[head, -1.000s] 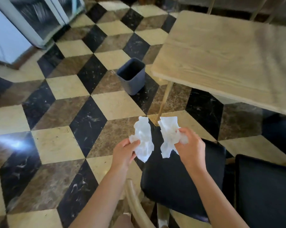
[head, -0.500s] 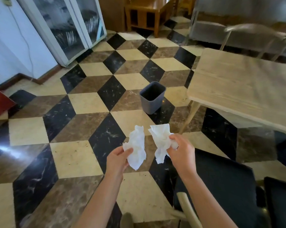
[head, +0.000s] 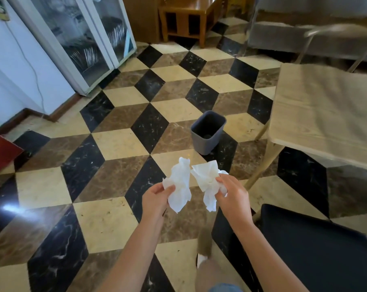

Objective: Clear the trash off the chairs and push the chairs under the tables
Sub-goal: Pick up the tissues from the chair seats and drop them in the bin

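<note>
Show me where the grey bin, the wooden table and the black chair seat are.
grey bin [head: 206, 142], head view, front wall.
wooden table [head: 325, 114], head view, bare top.
black chair seat [head: 313, 253], head view, cushion middle.

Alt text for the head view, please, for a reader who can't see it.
Each hand, left hand and right hand, holds a crumpled white tissue above a checkered floor; a grey bin stands ahead, a wooden table and black chair to the right.
</note>
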A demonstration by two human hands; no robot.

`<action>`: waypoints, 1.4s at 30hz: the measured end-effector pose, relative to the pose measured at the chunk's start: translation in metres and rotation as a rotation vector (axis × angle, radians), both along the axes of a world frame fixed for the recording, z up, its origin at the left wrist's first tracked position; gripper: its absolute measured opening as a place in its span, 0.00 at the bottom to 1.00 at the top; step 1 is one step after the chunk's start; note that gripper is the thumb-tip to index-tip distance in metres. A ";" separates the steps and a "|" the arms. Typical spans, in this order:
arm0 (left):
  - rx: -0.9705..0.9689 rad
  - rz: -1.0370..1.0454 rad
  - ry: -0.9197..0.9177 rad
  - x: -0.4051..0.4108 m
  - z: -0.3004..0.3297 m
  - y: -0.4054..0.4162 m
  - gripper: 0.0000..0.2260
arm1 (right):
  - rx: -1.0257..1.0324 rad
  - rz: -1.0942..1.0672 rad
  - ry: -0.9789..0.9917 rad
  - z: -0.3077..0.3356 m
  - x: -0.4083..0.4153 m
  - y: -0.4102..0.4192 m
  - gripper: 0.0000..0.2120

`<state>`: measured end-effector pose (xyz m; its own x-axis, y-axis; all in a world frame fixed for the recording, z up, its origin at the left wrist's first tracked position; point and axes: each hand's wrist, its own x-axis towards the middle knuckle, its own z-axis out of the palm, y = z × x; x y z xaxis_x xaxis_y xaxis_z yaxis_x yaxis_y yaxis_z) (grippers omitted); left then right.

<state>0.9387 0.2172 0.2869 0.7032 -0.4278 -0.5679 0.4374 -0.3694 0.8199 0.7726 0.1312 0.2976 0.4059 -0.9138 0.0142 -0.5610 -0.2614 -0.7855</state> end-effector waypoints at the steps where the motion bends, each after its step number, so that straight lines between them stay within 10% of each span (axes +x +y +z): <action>1: 0.001 -0.007 0.005 0.009 -0.004 -0.016 0.10 | 0.007 -0.001 -0.002 -0.005 0.008 -0.015 0.11; 30: 0.227 -0.338 -0.003 0.259 -0.090 -0.510 0.08 | 0.499 -0.422 0.100 -0.085 0.238 -0.482 0.13; 42: 0.380 -0.412 0.045 0.280 -0.325 -0.658 0.12 | 0.718 -0.540 0.157 -0.316 0.302 -0.617 0.16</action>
<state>1.2192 -0.4404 -0.0384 0.4930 -0.4217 -0.7610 0.2257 -0.7828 0.5799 1.0751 -0.4860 -0.0189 -0.1305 -0.7478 -0.6510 -0.5793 0.5904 -0.5620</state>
